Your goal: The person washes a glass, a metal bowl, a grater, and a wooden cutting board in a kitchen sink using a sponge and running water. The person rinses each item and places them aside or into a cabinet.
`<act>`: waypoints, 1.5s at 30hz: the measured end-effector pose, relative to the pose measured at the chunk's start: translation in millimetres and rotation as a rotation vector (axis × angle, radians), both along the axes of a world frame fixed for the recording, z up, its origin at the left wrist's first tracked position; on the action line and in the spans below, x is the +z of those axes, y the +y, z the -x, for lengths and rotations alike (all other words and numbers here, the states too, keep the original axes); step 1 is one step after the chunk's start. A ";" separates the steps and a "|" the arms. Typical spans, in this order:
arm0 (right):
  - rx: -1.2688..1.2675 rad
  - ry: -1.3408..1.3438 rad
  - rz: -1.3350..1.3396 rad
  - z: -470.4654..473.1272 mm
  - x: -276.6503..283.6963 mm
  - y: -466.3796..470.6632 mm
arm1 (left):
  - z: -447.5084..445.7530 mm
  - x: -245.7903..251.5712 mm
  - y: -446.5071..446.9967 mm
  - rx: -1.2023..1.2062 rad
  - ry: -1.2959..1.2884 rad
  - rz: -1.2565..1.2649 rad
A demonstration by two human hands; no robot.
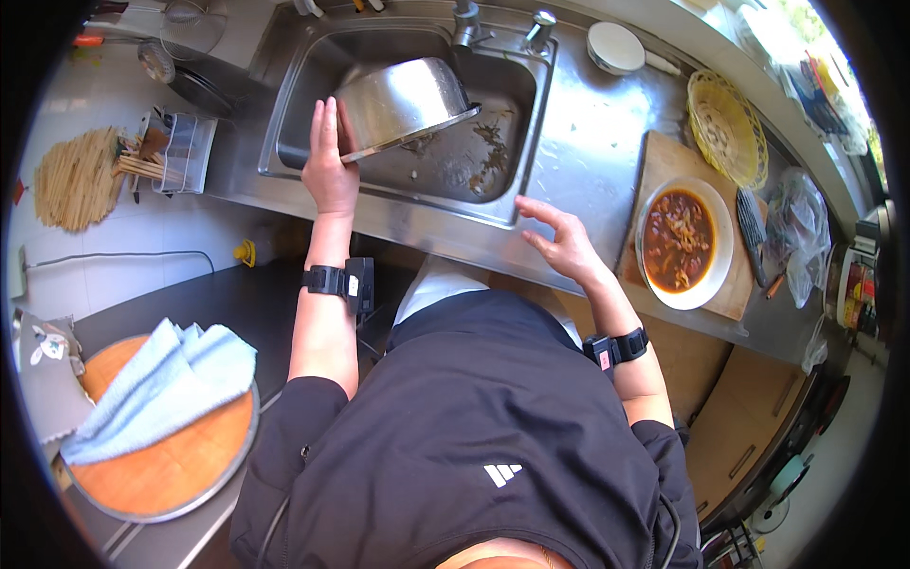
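My left hand [332, 160] grips the rim of a stainless steel basin [405, 103], which is tilted on its side over the sink [522, 92]. The basin's open side faces down and towards me, and its inside is hidden. Dark wet scraps [490, 153] lie on the sink floor to the right of the basin. My right hand [561, 238] is over the front counter edge by the sink's near right corner, fingers apart, holding nothing.
Right of the sink, a white bowl of red stew [680, 242] stands on a wooden cutting board [657, 167], with a knife [751, 227] and a yellow basket [725, 128] beside it. The faucet [467, 25] rises behind the sink. A utensil rack [188, 153] is at left; a blue towel [163, 391] covers part of a round orange-topped stool or table.
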State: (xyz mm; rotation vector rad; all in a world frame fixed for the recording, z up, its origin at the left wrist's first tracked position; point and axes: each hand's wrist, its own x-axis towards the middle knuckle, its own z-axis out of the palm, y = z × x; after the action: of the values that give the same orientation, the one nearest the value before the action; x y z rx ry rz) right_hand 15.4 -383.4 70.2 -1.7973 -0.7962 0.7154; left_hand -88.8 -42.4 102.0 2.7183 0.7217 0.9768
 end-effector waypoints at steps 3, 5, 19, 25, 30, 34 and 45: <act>0.233 0.026 -0.028 15.5 1.3 -32.5 | -0.1 1.3 -24.1 0.101 -0.154 0.113; 0.358 0.207 0.038 29.5 -7.3 -46.0 | 4.9 -6.9 -33.5 0.080 -0.464 0.527; 0.316 -0.153 0.727 110.3 -153.4 -22.7 | 105.3 -14.9 -66.6 0.044 -0.858 2.371; 0.034 -0.403 0.661 152.4 -168.2 -28.1 | 182.1 -17.0 -111.7 -0.161 -0.680 2.205; 0.011 -0.564 0.439 214.1 -171.2 -99.1 | 231.7 -28.8 -145.3 0.155 -0.425 2.061; -0.043 -0.583 0.360 236.7 -169.3 -141.8 | 270.4 -39.8 -171.2 0.233 -0.217 1.948; -0.095 -0.526 0.243 238.2 -178.3 -165.0 | 316.1 -64.6 -205.9 0.434 0.217 1.953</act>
State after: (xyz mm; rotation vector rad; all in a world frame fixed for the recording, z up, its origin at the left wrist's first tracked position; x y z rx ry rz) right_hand -222.8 -548.4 -108.1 -2.2716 -0.9864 0.2800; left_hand -404.9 -248.4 37.5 0.9000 1.2671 -0.2026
